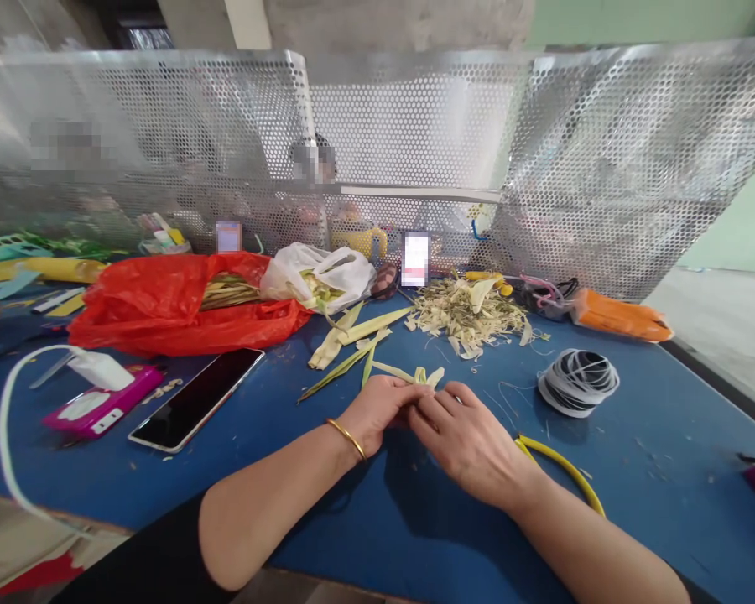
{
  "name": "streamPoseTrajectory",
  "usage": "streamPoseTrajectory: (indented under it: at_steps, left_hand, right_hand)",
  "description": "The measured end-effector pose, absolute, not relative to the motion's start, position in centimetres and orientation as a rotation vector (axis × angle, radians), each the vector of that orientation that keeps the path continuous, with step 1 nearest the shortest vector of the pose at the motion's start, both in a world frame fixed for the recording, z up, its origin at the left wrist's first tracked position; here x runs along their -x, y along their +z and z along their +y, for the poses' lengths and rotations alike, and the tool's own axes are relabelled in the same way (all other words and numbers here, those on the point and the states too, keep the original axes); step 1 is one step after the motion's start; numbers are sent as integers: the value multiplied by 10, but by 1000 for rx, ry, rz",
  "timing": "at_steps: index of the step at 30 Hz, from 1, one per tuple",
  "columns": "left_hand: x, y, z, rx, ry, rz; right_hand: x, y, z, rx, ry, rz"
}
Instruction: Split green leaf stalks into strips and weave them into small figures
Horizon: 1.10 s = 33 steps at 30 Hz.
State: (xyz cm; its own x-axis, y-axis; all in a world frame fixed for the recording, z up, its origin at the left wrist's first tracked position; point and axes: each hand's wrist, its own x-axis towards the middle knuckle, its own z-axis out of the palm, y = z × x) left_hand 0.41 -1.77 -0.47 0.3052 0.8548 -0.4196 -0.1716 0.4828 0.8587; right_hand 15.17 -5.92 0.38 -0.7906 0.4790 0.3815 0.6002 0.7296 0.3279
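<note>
My left hand (381, 411), with a gold bangle at the wrist, is closed in a pinch on a pale, looped husk strip (429, 377). Close against it, my right hand (462, 436) has its fingers bent round the lower part of the same strip. The fingertips are partly hidden, so the exact grip of each does not show. Longer pale husk leaves (352, 337) lie just beyond my hands. A yellow curved handle (563, 466) shows beside my right wrist; the rest of that tool is covered.
A heap of husk scraps (469, 315) lies behind my hands. A spool of white thread (579, 383) stands at right. Leftward are a phone (198, 401), a magenta device (104, 403) with a cable, a red plastic bag (144, 302) and a white bag (318, 273). Perforated metal panels (408, 143) bound the back.
</note>
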Motion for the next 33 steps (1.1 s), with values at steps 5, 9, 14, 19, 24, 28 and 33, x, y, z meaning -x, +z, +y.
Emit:
streamPoseTrajectory:
  at_steps: [5,9,14,19,24,28,33]
  left_hand:
    - [-1,-6,-17,-807,756,995]
    - [-2,-6,-18,-825,725,991]
    - [0,-7,-18,-839,721,925]
    - [5,-1,-14,-874,745,773]
    - [4,2,-13,-867,837,882]
    - [2,3,-16,-794,859,922]
    - [3,3,-16,-838,818,931]
  right_hand:
    - [-153,3,-58,864,-717,-2641]
    - [-155,3,-57,811,-758,-2651]
    - [-156,2,-56,848,-675,-2596]
    - [-158,-2,-54,986,-502,-2450]
    - [-154,-1,-60,884,-387,-2462]
    - [-149,5,-67,722,-341,-2549]
    - [-151,9,-69,672,-231,-2540]
